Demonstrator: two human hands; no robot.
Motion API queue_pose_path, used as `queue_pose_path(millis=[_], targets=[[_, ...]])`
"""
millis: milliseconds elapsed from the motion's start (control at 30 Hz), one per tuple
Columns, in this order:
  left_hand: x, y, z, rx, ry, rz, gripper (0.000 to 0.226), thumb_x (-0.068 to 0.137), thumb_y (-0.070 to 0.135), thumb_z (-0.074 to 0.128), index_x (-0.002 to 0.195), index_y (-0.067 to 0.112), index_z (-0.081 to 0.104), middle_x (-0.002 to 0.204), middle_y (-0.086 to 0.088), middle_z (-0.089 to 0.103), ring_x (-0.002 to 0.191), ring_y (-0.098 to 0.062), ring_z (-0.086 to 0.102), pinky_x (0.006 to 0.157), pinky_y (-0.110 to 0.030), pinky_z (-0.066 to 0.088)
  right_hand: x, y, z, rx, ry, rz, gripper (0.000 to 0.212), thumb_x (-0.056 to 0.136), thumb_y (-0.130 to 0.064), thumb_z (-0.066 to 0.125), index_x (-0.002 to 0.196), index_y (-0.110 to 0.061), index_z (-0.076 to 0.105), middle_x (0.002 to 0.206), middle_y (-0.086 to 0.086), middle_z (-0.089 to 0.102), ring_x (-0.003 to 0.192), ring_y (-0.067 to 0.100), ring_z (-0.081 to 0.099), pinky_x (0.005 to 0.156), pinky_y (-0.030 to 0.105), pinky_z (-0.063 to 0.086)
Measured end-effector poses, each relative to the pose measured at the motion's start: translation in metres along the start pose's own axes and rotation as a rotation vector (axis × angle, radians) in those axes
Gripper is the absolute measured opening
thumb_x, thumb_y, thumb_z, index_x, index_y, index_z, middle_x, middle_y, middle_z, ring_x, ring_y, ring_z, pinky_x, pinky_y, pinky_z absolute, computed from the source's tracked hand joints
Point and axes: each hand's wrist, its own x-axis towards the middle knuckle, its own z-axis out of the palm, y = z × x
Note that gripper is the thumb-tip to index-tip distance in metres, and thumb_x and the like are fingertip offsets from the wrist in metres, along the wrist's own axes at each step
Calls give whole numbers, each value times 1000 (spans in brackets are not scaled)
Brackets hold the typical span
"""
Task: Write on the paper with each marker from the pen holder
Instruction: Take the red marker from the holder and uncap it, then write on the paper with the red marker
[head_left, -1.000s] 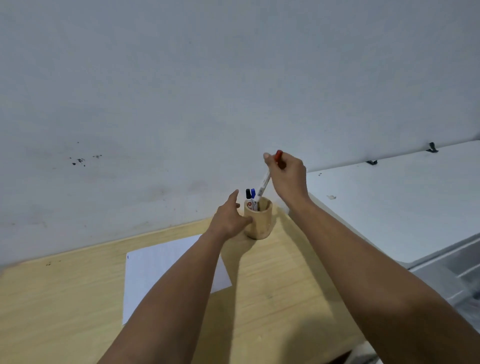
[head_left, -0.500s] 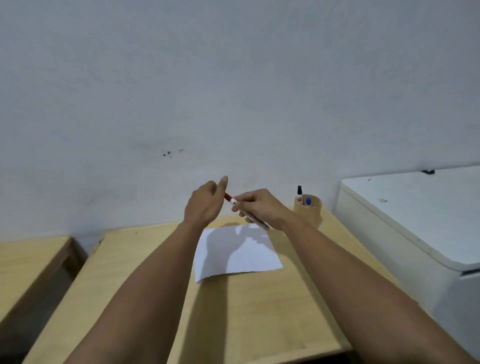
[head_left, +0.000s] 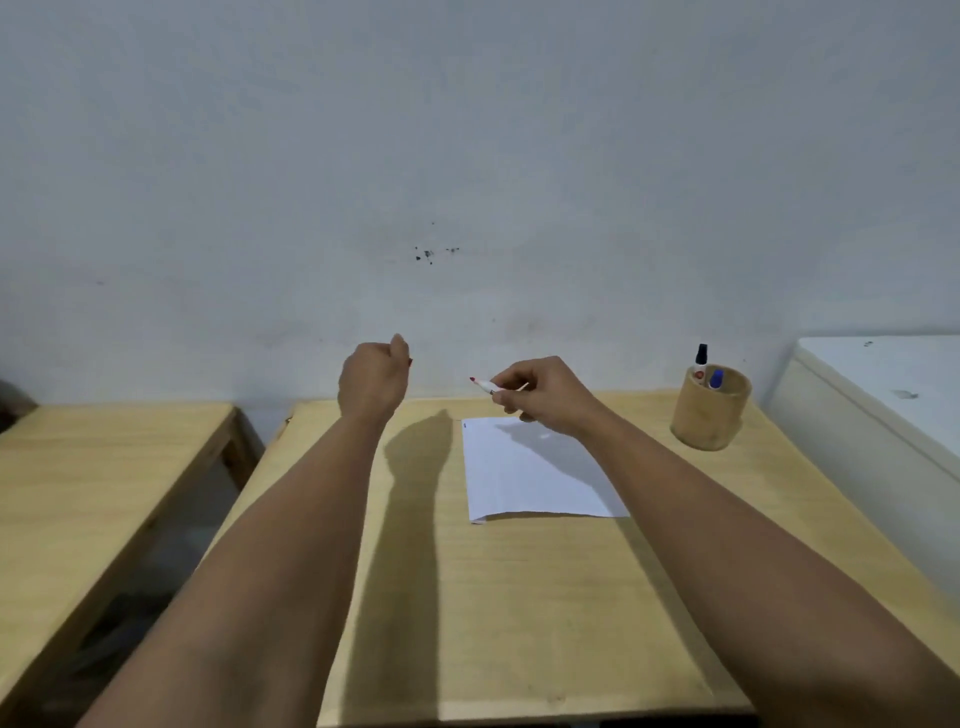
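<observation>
A white sheet of paper (head_left: 530, 470) lies on the wooden table (head_left: 519, 613). My right hand (head_left: 545, 397) hovers above the paper's far edge, holding a red marker (head_left: 484, 385) with its bare red tip pointing left. My left hand (head_left: 373, 378) is raised to the left of the paper, closed around the marker's red cap (head_left: 410, 362), of which only a sliver shows. A round wooden pen holder (head_left: 709, 410) stands at the table's far right corner. A black marker (head_left: 701, 357) and a blue marker (head_left: 716, 379) stand inside it.
A second wooden table (head_left: 78, 499) stands to the left across a gap. A white cabinet (head_left: 883, 415) sits close on the right. The grey wall (head_left: 467, 182) runs just behind the tables.
The red marker came out of the holder and over the paper. My hands met at the marker, then drew apart: the cap went left with my left hand, and the tip is bare.
</observation>
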Motion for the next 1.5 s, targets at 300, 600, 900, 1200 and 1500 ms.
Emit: queue_pose_path(millis=[300,600,900,1200,1500], targets=[[-4,-69,46,810,-309,353,44,106,49,31,120,12,51,113,-10,64,105,-35,63,80,-43,41,19,46,-22,806,308,270,16,107,-8,56,100,-13,70,98,20,71,69,29,68,62,34,63],[-15,-87,51,756,-237,333,63,92,72,33,114,18,56,106,-4,61,97,-31,61,78,-43,51,28,37,-22,1131,186,257,48,99,13,41,131,-10,68,119,17,80,97,32,80,75,38,63],[-79,-59,55,486,-438,604,60,97,57,46,145,22,53,154,1,51,142,-25,45,110,-43,42,39,28,32,531,272,217,20,101,-26,61,100,-15,78,79,11,75,53,19,60,49,23,45],[-90,-79,64,461,-515,527,67,99,61,40,155,25,41,167,5,31,157,-20,20,126,-44,20,32,62,82,333,323,240,27,95,-24,69,85,1,66,79,20,79,52,17,67,47,23,48],[-91,-89,59,542,-400,455,84,89,79,38,150,22,47,164,1,38,155,-20,27,125,-46,23,35,72,87,282,286,189,30,93,-22,69,80,5,62,76,19,77,66,9,76,54,22,53]])
